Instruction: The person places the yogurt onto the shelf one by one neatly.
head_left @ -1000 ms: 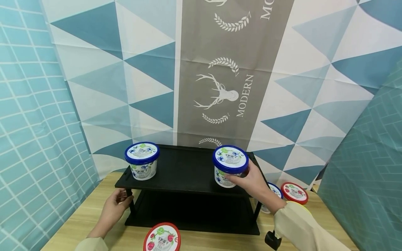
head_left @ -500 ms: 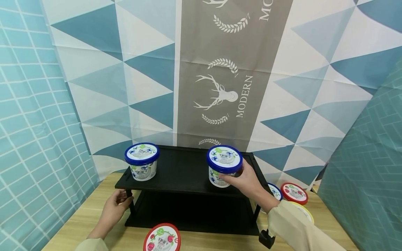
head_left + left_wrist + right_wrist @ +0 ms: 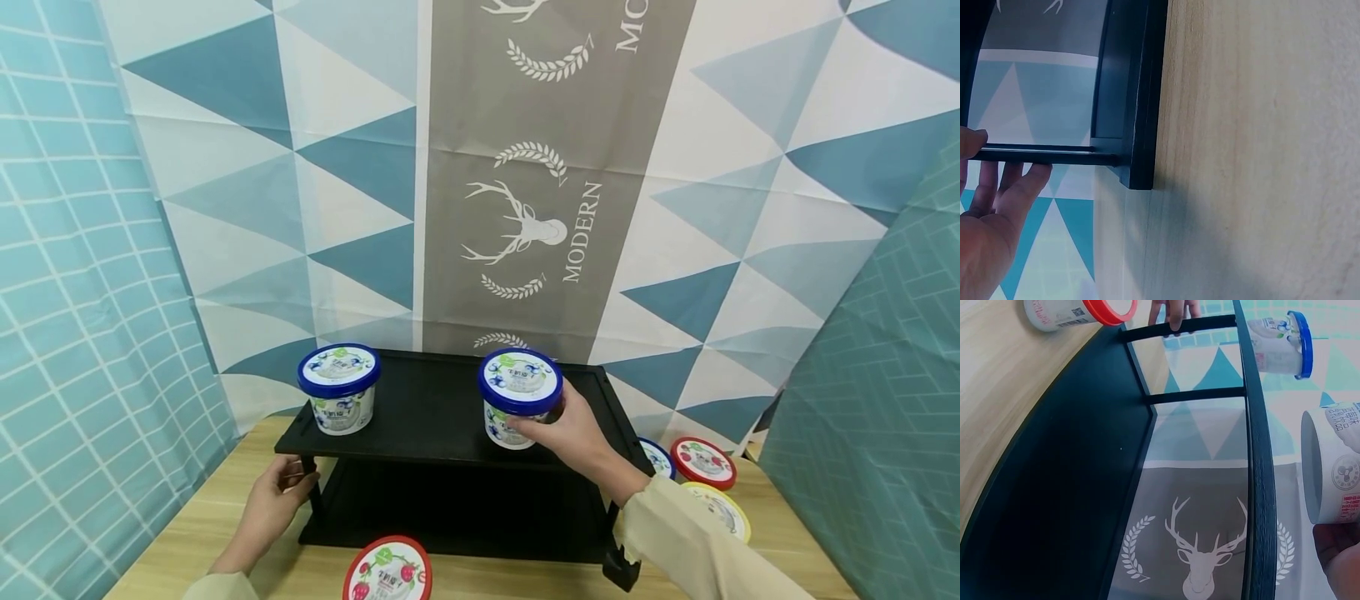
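Observation:
My right hand (image 3: 581, 442) grips a white tub with a blue lid (image 3: 520, 383) over the right half of a black two-tier rack (image 3: 435, 400). In the right wrist view the tub's base (image 3: 1312, 469) is apart from the top shelf (image 3: 1260, 462). Another blue-lidded tub (image 3: 339, 387) stands upright at the top shelf's left end. At the rack's left side, my left hand (image 3: 272, 500) holds a support post (image 3: 311, 483). The left wrist view shows the thumb on one side of the post (image 3: 1060, 156) and fingers on the other.
A red-lidded tub (image 3: 387, 571) stands on the wooden table (image 3: 187, 525) before the rack. Right of the rack are tubs with blue (image 3: 657, 460), red (image 3: 703, 462) and yellow (image 3: 722, 508) lids, partly hidden by my sleeve. Patterned cloth (image 3: 525, 167) hangs close behind the rack.
My right hand has carried the blue-lidded tub leftward over the top shelf. More of the yellow-lidded tub shows now. My left hand stays at the post.

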Tool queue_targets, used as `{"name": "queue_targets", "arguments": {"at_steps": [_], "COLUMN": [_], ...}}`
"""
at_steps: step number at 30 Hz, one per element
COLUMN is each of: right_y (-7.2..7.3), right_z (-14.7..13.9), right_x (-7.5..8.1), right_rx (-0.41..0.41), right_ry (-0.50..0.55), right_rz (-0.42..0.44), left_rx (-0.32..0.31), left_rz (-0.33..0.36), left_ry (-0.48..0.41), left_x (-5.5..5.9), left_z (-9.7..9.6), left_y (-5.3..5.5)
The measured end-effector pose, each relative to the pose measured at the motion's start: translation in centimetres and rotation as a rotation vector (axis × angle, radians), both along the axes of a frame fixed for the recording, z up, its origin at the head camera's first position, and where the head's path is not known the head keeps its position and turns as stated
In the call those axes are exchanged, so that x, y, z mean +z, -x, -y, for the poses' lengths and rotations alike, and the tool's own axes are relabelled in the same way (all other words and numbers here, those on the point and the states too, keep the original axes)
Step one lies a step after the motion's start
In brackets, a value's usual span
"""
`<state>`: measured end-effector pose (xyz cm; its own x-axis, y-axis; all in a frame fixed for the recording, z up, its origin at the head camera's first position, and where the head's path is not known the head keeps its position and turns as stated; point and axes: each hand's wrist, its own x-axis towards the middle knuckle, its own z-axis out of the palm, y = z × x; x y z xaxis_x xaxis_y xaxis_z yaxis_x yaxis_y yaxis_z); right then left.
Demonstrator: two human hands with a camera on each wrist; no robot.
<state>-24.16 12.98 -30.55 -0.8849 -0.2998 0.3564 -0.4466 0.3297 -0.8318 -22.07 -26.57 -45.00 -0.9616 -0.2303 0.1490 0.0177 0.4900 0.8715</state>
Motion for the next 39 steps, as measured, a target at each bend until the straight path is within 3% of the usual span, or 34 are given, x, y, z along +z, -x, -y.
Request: {"name": "queue_targets", "arguments": {"at_steps": [23,39], "right_y": [0.8,1.3], "right_z": [2.8,4.3], "right_x": [-0.1,-0.6], "right_rx": [0.033,0.072], "right_ry": [0.060,0.077], "right_rz": [0.043,0.028], "left_rx": [-0.008,-0.010], "left_rz": [0.007,0.004], "left_ry": [0.002,0.006], "left_x": [0.1,0.0], "left_z": [-0.1,0.1], "left_y": [-0.1,-0.2]}}
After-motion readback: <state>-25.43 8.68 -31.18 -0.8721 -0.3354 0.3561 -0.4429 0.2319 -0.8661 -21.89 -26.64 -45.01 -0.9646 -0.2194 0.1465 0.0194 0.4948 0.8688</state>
